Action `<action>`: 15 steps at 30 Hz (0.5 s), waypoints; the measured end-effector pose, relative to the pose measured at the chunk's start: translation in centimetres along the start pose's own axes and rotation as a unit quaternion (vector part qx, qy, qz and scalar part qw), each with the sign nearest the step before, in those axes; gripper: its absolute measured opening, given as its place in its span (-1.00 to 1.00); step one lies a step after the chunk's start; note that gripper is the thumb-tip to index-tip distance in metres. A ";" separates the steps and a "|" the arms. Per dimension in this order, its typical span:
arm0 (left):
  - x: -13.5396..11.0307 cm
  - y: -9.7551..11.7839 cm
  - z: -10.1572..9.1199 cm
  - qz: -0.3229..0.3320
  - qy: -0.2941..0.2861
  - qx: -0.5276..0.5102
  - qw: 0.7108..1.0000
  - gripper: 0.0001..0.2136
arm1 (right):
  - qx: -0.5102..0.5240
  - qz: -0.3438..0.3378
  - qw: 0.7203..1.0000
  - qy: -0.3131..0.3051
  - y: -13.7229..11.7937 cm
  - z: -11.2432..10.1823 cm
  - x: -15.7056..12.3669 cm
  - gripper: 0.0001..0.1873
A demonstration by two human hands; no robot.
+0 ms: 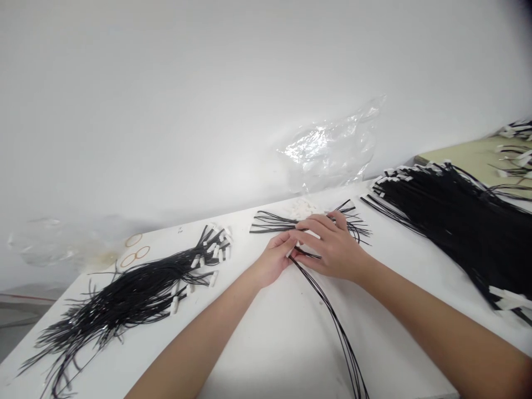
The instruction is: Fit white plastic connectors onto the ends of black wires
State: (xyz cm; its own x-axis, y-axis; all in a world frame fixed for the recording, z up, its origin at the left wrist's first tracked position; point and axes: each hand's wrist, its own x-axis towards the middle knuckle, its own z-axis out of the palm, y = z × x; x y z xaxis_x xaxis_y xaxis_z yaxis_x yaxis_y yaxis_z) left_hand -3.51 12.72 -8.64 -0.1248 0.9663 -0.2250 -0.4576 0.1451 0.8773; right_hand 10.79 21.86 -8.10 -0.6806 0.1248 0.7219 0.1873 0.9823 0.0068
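Observation:
My left hand is closed in a pinch around the upper end of a few thin black wires, which curve down to the front edge of the view. Against it, my right hand bends its fingers over the same spot, with a short black wire between thumb and fingers. What lies right at the fingertips is mostly hidden. Just behind the hands are loose black wires and a small pile of white connectors.
To the left lies a bunch of black wires with white connectors, near orange rubber bands. A larger black wire bundle lies to the right. Clear plastic bags rest against the wall. A yellowish board carries more wires.

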 end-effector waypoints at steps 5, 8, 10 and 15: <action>0.0 0.1 -0.1 0.003 -0.020 0.029 0.999 -0.77 | 0.017 0.047 0.998 -0.043 0.1 -0.1 0.0 -0.63; 0.0 0.0 -0.1 -0.003 -0.020 0.026 0.999 -0.76 | 0.030 0.061 0.995 -0.068 0.2 -0.1 -0.1 -0.66; 0.0 0.0 -0.1 -0.002 -0.012 0.009 1.000 -0.77 | 0.027 0.070 0.994 -0.077 0.2 -0.1 -0.2 -0.69; 0.0 0.1 0.0 -0.002 0.002 -0.024 1.000 -0.81 | 0.007 0.079 0.994 -0.072 0.4 0.0 -0.1 -0.70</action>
State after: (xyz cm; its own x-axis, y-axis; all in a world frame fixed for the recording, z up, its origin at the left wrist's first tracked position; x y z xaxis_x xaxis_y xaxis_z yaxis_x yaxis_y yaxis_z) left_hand -3.60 12.69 -8.54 -0.1265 0.9648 -0.2305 -0.4995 0.1388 0.8551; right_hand 10.98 22.25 -8.18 -0.7384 0.2948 0.6065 0.2902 0.9508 -0.1088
